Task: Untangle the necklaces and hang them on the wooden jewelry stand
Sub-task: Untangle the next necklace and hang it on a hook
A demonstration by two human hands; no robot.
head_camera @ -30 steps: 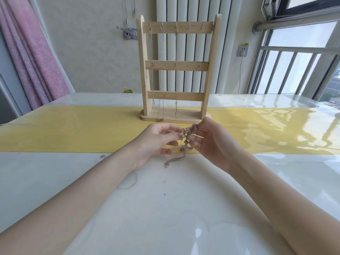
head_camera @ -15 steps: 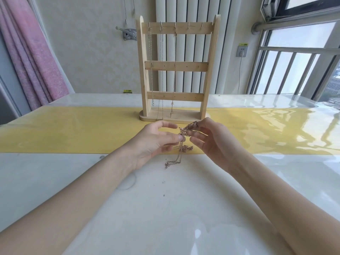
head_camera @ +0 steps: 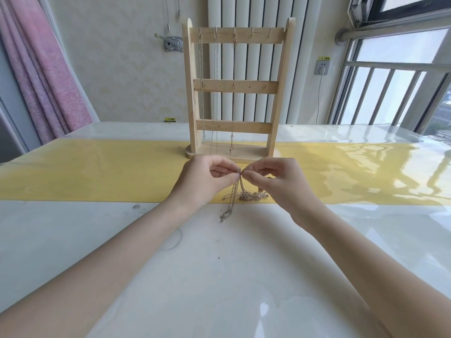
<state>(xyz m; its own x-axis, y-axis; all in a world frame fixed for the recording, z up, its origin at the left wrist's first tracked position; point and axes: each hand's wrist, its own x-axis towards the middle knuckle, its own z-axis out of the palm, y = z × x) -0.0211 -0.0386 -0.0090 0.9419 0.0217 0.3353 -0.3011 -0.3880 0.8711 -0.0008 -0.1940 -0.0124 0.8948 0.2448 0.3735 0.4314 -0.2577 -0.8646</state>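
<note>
A glossy white worktop (head_camera: 219, 276) with a yellow strip. Left hand (head_camera: 202, 181) and right hand (head_camera: 273, 181) pinch the light, limp tangled necklaces (head_camera: 240, 189); slack trails below the fingers (head_camera: 234, 177). Best held near the clasp.

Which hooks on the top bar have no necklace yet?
The two hooks at the right end of the stand's top bar are bare. The three hooks to their left each carry a hanging chain.

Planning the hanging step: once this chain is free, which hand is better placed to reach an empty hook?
Probably right hand: the wooden jewelry stand's two empty top hooks sit on its side; both hands pinch the thin metal chain.
</note>
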